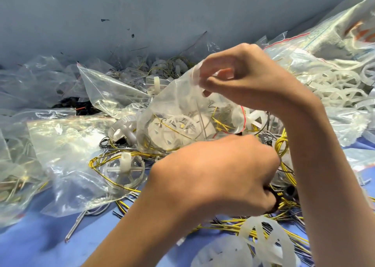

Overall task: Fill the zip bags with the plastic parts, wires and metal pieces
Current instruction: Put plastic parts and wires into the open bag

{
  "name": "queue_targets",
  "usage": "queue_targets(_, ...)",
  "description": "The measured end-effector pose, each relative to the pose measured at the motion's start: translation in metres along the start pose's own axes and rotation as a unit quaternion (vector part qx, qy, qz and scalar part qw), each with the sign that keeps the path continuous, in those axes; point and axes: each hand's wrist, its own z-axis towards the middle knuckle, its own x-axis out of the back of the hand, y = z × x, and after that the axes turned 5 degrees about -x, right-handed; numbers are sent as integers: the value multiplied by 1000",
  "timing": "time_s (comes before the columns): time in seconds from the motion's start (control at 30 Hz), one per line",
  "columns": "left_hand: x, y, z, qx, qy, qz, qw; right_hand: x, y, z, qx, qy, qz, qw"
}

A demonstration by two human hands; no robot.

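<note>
My right hand (245, 78) pinches a corner of a clear zip bag (182, 112) and holds it up over the pile. Its red-lined mouth hangs toward the lower right. Inside it lie a white plastic wheel, yellow wires and thin metal pieces. Below it, my left hand (223, 175) is curled down into the heap of yellow and black wires (284, 204), its fingers closed round a dark bunch of them. A loose white plastic wheel (126, 169) lies left of that hand, and another wheel (261, 240) sits at the bottom.
Filled and empty zip bags (67, 145) crowd the left side on the blue table (40, 242). A big bag of white plastic rings (334, 84) lies at the right. Metal pins (75, 228) rest near the front, and a grey-blue wall (142, 13) closes the back.
</note>
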Motion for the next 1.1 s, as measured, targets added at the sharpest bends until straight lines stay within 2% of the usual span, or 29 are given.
queue_targets(0.07,6,-3,-6,-21,93,-29,995,0,1,1,1,-31,-32,999)
queue_targets(0.17,11,-8,-10,-40,182,-19,982,0,1,0,-7,-54,-17,998)
queue_targets(0.3,14,-23,-15,-25,237,-3,971,2,5,2,-25,-56,44,997)
queue_targets(0.5,21,-40,-17,95,307,4,947,2,6,0,-39,-83,88,992)
queue_targets(0.67,22,-59,-20,235,393,-29,889,-1,2,0,-27,-106,53,993)
queue_targets(0.8,18,-67,-20,290,398,-22,870,-1,4,-1,-28,-117,40,992)
queue_targets(1.0,9,-72,-13,305,369,-16,878,-5,9,2,-37,-108,-17,993)
queue_targets(1.1,8,-77,-14,302,357,-29,884,-5,11,2,-49,-100,-11,994)
